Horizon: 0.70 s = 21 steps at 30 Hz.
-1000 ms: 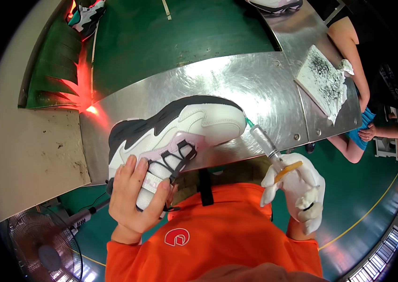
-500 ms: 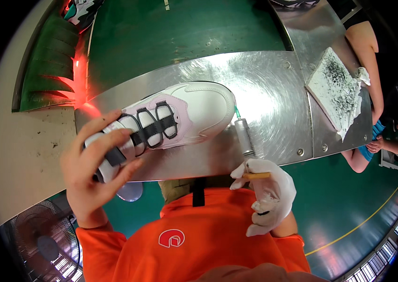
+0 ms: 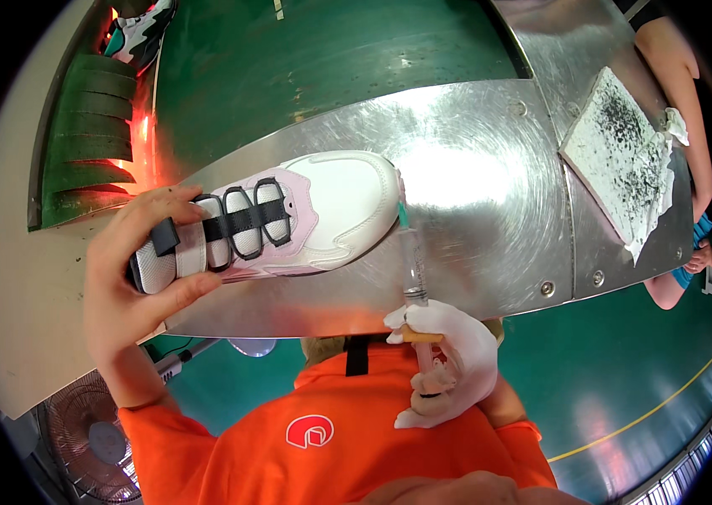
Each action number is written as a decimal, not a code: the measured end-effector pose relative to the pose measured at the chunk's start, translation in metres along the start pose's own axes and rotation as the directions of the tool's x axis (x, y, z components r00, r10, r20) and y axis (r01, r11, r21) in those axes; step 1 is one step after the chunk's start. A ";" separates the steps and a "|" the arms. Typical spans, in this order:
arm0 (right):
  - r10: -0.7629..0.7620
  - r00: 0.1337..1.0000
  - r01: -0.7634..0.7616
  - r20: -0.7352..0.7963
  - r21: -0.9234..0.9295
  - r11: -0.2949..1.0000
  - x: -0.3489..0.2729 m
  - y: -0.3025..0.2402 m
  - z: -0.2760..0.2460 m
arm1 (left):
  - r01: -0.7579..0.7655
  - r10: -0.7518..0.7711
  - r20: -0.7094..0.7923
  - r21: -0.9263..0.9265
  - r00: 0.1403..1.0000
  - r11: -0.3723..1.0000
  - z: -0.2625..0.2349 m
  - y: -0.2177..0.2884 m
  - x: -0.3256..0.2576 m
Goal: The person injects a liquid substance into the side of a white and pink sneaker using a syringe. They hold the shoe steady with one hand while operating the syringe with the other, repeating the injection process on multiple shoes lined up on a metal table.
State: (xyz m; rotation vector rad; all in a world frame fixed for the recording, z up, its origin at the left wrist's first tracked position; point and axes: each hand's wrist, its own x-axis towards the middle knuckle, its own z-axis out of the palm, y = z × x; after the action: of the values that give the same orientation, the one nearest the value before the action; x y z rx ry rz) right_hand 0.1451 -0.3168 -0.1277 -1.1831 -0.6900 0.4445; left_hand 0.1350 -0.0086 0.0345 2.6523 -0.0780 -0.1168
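A white and lilac sneaker [image 3: 339, 198] with dark grey laces lies sideways on the metal tabletop, toe to the right. My bare left hand [image 3: 137, 269] grips its heel end, thumb and fingers on either side of the ankle opening. A clear syringe [image 3: 414, 263] with a green tip is held by my right hand [image 3: 457, 358] in a white glove. Its tip meets the sole edge at the sneaker's toe; whether it touches I cannot tell. A short tan strip [image 3: 421, 335] shows at the gloved fingers, across the syringe. The plunger end sits inside the curled palm.
Beyond the metal tabletop [image 3: 490, 261] runs a green belt [image 3: 322, 59]. A red-glowing opening with green flaps [image 3: 95, 126] stands at left, another sneaker [image 3: 144, 38] beside it. A black-speckled white slab [image 3: 616, 151] lies at right, near another person's arm [image 3: 680, 101]. A fan [image 3: 103, 442] stands lower left.
The sneaker has shifted left and turned slightly with my left hand. My right hand has moved left with the syringe, which now stands more upright. The tip remains at the toe.
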 end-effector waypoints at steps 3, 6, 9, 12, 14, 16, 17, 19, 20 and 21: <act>-0.073 0.997 0.073 0.014 -0.002 0.997 0.002 0.000 0.004 | -0.014 0.031 0.191 -0.088 0.981 0.996 -0.029 0.006 0.004; -0.067 0.998 0.067 0.004 0.008 0.998 -0.001 0.001 0.007 | -0.011 0.091 0.276 -0.280 0.957 0.960 -0.041 0.003 0.026; -0.050 0.998 0.050 -0.037 -0.004 0.999 -0.004 0.005 0.007 | 0.047 0.056 0.417 -0.233 0.907 0.971 -0.034 0.003 0.077; 0.001 0.999 -0.001 -0.033 0.020 1.000 -0.006 0.002 0.009 | 0.060 0.034 0.608 -0.132 0.794 0.989 -0.012 0.022 0.112; 0.018 0.998 -0.014 -0.063 0.062 0.998 -0.008 0.002 0.011 | -0.047 0.077 0.692 -0.063 0.718 0.997 0.010 0.018 0.140; 0.065 0.997 -0.064 -0.027 0.054 0.997 -0.013 0.001 0.009 | -0.039 0.086 0.781 -0.079 0.619 0.996 0.033 0.016 0.160; 0.088 0.996 -0.088 -0.002 0.054 0.995 -0.014 0.000 0.008 | -0.017 0.078 0.823 -0.083 0.563 0.996 0.040 0.020 0.163; 0.105 0.994 -0.102 -0.007 0.165 0.981 -0.015 0.003 0.008 | -0.047 0.126 0.844 -0.119 0.521 0.992 0.056 0.018 0.166; 0.113 0.994 -0.109 -0.007 0.222 0.969 -0.016 0.002 0.008 | -0.058 0.146 0.854 -0.135 0.500 0.989 0.060 0.018 0.164; 0.131 0.991 -0.122 -0.011 0.294 0.948 -0.016 -0.001 0.008 | -0.058 0.160 0.834 -0.152 0.528 0.987 0.062 0.016 0.161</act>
State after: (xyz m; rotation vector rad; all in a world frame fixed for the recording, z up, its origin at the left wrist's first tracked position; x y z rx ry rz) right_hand 0.1282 -0.3218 -0.1289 -0.9537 -0.5021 0.6137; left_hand 0.2887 -0.0635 -0.0237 2.2078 -0.5417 -1.3362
